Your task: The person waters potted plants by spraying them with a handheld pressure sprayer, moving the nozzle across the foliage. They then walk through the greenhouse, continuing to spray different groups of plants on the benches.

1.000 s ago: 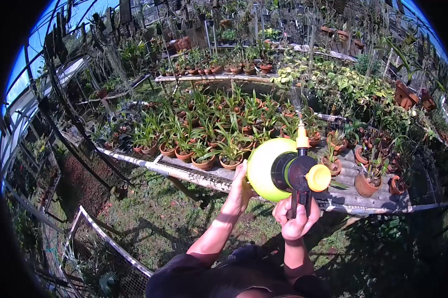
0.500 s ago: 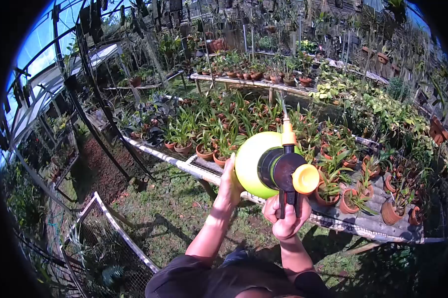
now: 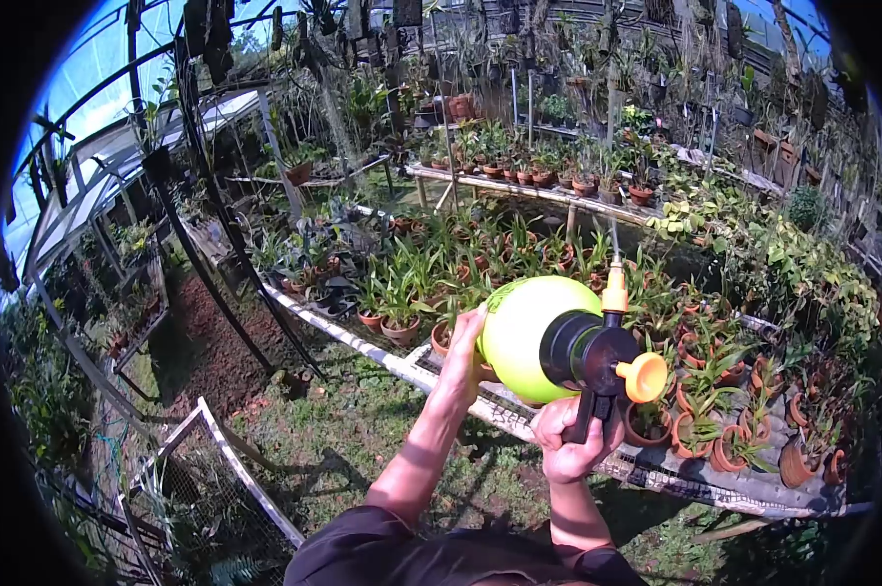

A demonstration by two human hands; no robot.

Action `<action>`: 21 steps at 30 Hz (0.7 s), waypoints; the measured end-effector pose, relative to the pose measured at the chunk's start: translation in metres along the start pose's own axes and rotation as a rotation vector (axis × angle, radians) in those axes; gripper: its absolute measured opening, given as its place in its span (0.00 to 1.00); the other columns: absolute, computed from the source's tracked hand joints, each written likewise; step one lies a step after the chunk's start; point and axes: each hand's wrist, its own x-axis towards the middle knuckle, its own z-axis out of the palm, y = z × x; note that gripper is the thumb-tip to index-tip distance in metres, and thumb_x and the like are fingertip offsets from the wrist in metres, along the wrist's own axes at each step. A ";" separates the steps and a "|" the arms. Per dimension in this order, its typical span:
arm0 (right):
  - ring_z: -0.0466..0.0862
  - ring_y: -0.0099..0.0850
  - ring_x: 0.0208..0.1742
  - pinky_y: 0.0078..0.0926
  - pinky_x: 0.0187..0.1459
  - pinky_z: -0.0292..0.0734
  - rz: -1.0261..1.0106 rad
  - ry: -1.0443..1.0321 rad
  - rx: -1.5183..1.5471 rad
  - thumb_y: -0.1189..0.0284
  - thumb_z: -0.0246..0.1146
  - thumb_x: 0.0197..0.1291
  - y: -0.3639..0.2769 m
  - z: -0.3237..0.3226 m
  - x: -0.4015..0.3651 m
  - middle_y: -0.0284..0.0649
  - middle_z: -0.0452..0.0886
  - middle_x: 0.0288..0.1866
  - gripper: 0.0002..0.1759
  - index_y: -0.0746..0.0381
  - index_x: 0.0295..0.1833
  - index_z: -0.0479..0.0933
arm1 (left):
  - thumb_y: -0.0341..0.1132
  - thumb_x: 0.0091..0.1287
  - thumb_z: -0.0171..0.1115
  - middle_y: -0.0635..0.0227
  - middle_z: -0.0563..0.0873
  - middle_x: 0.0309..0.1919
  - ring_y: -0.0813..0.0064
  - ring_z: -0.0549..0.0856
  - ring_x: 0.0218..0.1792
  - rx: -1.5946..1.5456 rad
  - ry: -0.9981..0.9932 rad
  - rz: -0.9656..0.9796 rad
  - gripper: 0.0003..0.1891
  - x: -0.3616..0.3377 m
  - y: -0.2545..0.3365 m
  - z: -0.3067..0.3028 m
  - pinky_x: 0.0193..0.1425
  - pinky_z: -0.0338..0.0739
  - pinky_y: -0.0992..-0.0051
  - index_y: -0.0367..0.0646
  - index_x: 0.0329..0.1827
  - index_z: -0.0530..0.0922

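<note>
I hold a pump sprayer [image 3: 534, 327] with a round yellow-green tank, a black head and an orange pump knob. Its orange nozzle [image 3: 614, 290] points away from me over the potted plants [image 3: 402, 283], and a thin whitish jet shows at its tip. My left hand [image 3: 462, 356] supports the tank from its left side, its fingers partly hidden behind it. Around the black handle and trigger of the sprayer, my right hand [image 3: 578, 439] is closed. Below the sprayer runs the near edge of a plant bench [image 3: 500, 415].
A second bench [image 3: 519, 186] with small clay pots stands farther back. Wooden mounts and plants hang overhead. At left are dark slanting poles [image 3: 211, 254] and a mesh-covered frame [image 3: 251, 483] near the ground. Leafy vines [image 3: 754, 230] grow at right.
The view has shifted, so the benches appear farther right and slightly lower. The sprayer sits farther right and lower in view, its knob seen more from the side. Both hands keep their hold.
</note>
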 end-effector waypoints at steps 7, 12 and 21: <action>0.59 0.20 0.07 0.19 0.10 0.55 -0.069 -0.055 -0.006 0.64 0.45 0.68 0.011 -0.006 0.040 0.32 0.61 0.11 0.17 0.68 0.33 0.62 | 0.58 0.67 0.51 0.60 0.70 0.60 0.63 0.74 0.59 -0.035 -0.101 0.029 0.32 0.042 0.018 0.019 0.48 0.78 0.49 0.48 0.66 0.59; 0.60 0.19 0.08 0.18 0.10 0.55 0.022 -0.043 -0.009 0.64 0.50 0.67 0.018 -0.014 0.062 0.34 0.65 0.16 0.17 0.69 0.37 0.65 | 0.60 0.67 0.49 0.61 0.70 0.60 0.63 0.77 0.57 -0.100 -0.115 0.040 0.32 0.065 0.008 0.019 0.47 0.78 0.45 0.49 0.66 0.59; 0.61 0.17 0.10 0.17 0.12 0.55 0.217 -0.139 0.034 0.66 0.48 0.68 0.060 -0.038 0.098 0.33 0.65 0.18 0.16 0.70 0.37 0.65 | 0.64 0.66 0.46 0.62 0.75 0.57 0.63 0.80 0.54 -0.096 0.040 0.030 0.32 0.082 -0.004 -0.002 0.48 0.78 0.44 0.51 0.65 0.65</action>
